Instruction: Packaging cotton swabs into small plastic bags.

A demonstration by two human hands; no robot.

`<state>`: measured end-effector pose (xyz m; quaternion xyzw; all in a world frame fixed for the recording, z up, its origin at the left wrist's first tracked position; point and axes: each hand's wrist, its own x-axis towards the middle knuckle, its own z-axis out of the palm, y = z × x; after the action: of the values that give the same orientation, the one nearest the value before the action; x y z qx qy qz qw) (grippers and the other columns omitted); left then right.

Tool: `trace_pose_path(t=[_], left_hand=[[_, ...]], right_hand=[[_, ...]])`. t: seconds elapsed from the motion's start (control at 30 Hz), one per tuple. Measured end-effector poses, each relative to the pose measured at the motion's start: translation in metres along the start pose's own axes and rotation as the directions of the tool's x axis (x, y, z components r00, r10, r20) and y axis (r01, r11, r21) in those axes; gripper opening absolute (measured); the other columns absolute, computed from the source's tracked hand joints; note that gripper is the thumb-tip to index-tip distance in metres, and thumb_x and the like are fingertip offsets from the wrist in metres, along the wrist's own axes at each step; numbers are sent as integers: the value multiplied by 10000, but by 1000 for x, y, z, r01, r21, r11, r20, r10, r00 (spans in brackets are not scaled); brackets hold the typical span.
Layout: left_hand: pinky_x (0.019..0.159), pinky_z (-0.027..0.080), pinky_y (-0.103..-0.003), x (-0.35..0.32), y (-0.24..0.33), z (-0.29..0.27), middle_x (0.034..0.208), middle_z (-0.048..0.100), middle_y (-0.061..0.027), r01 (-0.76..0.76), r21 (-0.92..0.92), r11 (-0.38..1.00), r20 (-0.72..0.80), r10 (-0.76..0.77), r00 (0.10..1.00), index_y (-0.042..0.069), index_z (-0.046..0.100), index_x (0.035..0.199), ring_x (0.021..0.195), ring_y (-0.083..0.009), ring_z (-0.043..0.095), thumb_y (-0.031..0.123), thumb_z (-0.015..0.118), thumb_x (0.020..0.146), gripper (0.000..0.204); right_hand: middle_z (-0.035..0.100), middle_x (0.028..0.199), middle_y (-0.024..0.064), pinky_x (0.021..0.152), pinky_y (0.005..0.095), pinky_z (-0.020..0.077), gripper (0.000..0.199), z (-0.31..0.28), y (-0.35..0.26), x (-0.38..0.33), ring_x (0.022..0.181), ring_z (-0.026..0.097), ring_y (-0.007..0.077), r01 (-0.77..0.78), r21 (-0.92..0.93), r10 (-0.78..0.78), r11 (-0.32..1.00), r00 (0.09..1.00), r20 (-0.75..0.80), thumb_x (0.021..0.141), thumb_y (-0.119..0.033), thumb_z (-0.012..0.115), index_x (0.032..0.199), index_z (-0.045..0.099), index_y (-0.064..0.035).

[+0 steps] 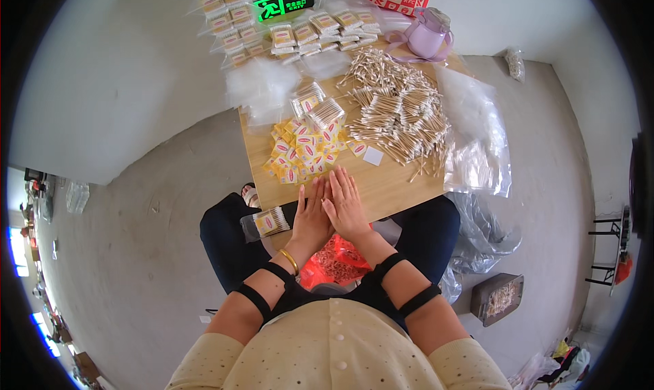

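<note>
My left hand [311,211] and my right hand [347,207] lie side by side at the table's near edge, fingers stretched out, thumbs close together. Neither holds anything. Just beyond them is a heap of small yellow-and-white printed cards [300,151], with a plain white square card [372,156] to its right. Two bundles of cotton swabs [325,113] rest behind the cards. A large loose pile of cotton swabs [402,111] spreads over the right half of the table. Left of my left hand, a clear bag of cotton swabs [271,221] sits at the table's edge.
Empty clear bags [262,83] lie at the table's left, and larger plastic bags [477,131] hang over its right edge. Packed swabs [323,23] and a lilac jug [427,36] stand at the back. A red bag [334,260] is between my legs; a grey bin [499,299] stands right.
</note>
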<state>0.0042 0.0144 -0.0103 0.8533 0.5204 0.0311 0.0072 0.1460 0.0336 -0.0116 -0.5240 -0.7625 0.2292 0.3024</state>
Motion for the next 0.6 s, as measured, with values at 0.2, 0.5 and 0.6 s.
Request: trace_pose_path(t=[0.2,0.5,0.6], left_hand=[[1263,19,-564,-3,1,-9,1678,211,-178,42,-120,992,62,-35,997,-38,233,1587,1584,-298,103,526,519,976,879],[1257,41,-578,11,3,-26,1659,255,-169,15,-218,976,-41,-24,999,-41,219,1586,1577,-299,134,490,545,985,866],[1255,64,-584,30,1,-23,1610,354,-162,-54,-273,961,-131,18,991,-2,234,1592,1550,-314,221,393,533,1007,766]], right_hand=[[456,1472,252,1182,495,332,530,-35,13,-7,1427,388,425,-82,105,97,991,985,-145,939,-71,567,1447,453,30],[475,1459,208,1170,469,353,522,-69,20,-43,1400,418,407,-101,-69,101,993,995,-1,905,-62,594,1411,487,7],[497,1418,200,1135,475,384,523,-67,17,-46,1344,460,405,-116,-61,116,991,993,-7,874,-79,647,1375,514,-8]])
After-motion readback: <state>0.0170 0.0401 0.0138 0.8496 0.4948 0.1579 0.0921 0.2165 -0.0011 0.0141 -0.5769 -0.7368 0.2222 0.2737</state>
